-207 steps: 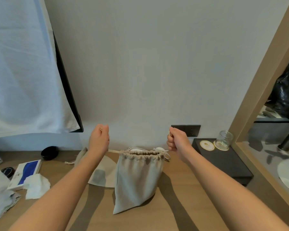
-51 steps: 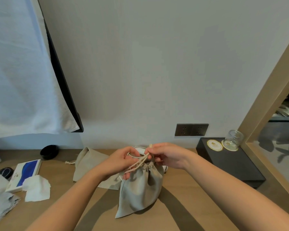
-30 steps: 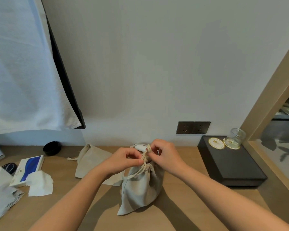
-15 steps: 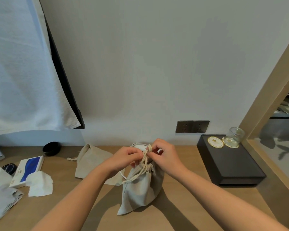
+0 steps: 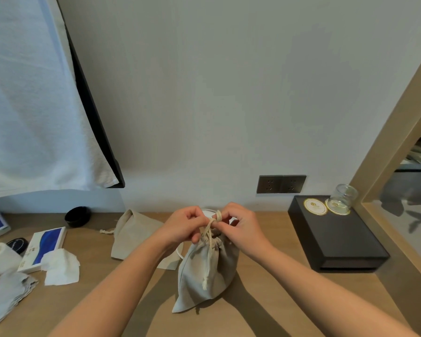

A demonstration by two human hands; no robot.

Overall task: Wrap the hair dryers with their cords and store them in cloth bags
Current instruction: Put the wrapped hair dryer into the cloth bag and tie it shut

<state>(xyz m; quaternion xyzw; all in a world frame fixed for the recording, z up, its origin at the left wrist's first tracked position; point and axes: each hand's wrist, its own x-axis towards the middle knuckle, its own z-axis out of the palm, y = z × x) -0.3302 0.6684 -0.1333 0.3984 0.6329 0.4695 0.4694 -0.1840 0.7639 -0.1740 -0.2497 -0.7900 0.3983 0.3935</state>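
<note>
- Both bare forearms reach in from the near edge and converge toward the middle of the scene, the left from the near left, the right from the near right.
- The left hand (image 5: 184, 227) is curled, knuckles up, its fingers bent under and its fingertips pinched on the drawstring (image 5: 210, 229).
- The right hand (image 5: 243, 227) sits just right of the left at the same height, back of the hand up, thumb and forefinger pinched on a small loop of the drawstring.
- The two hands are almost touching, with only the cord between their fingertips.
- Both wrists are roughly straight, in line with the forearms.
</note>
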